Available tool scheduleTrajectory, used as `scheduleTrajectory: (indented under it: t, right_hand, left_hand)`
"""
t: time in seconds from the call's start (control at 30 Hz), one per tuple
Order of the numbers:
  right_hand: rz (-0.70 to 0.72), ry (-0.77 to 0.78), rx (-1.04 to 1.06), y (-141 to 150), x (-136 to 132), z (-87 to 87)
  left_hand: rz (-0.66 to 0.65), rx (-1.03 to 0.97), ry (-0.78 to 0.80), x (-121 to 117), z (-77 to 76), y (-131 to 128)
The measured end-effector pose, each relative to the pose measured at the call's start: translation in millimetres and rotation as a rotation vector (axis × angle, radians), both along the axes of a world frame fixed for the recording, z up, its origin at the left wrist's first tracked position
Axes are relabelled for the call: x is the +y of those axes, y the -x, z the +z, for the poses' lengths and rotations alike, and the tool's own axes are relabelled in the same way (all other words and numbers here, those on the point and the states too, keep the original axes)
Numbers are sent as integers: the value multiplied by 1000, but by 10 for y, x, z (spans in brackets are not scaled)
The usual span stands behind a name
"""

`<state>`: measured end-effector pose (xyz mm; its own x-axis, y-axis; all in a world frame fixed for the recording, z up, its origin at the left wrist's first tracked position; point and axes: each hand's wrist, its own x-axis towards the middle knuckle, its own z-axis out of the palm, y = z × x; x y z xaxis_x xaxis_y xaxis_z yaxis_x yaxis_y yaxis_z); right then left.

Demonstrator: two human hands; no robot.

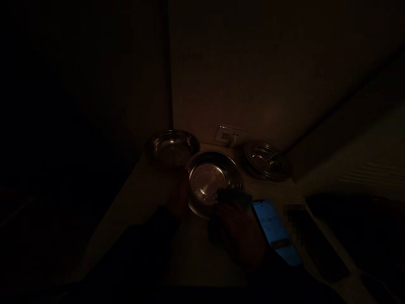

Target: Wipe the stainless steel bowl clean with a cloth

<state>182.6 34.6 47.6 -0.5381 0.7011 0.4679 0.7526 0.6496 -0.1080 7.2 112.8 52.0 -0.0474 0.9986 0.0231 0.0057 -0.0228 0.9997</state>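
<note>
- Steel bowl (204, 179): placed beyond mid-tabletop (193, 261), toward the far edge; bright specks seen inside;
- Left hand (179, 194): set beside the bowl's left rim; state of its grip cannot be told in the dark;
- Right hand (240, 230): grip closed on a dark cloth (234, 197), held at the near-right rim;
- Second bowl (172, 153): stood at the far left corner;
- Stacked plates (265, 161): kept by the far right corner;
- Lit phone (274, 230): laid toward the right edge.

Dim tabletop (196, 253). At the far left corner, a shallow metal bowl (173, 153); near the far right corner, stacked metal dishes (267, 160). Toward the middle, a second bowl (207, 181), contact below too dark to tell. Toward the right edge, a lit phone (274, 230) beside a dark flat object (324, 249).
</note>
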Motion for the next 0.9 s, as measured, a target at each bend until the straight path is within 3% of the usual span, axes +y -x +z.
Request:
scheduleTrajectory:
  t: [0.1,0.2,0.33,0.5,0.77,0.9]
  right_hand:
    - [-22,82,-1,-124,-34,23]
    - [-62,176,17,-129,-51,28]
    - [-95,243,113,252,13,17]
    - [-159,274,179,721,110,19]
    - [-84,134,-54,74,-77,8]
    - [-78,110,-16,323,-20,-53]
  left_hand:
    - [35,-14,39,-7,18,-20]
    - [170,88,134,-13,-32,-53]
    - [190,218,86,-41,-113,-62]
    - [207,247,135,-50,-66,-24]
    - [168,168,44,-26,-112,-32]
    - [189,194,91,-13,-66,-18]
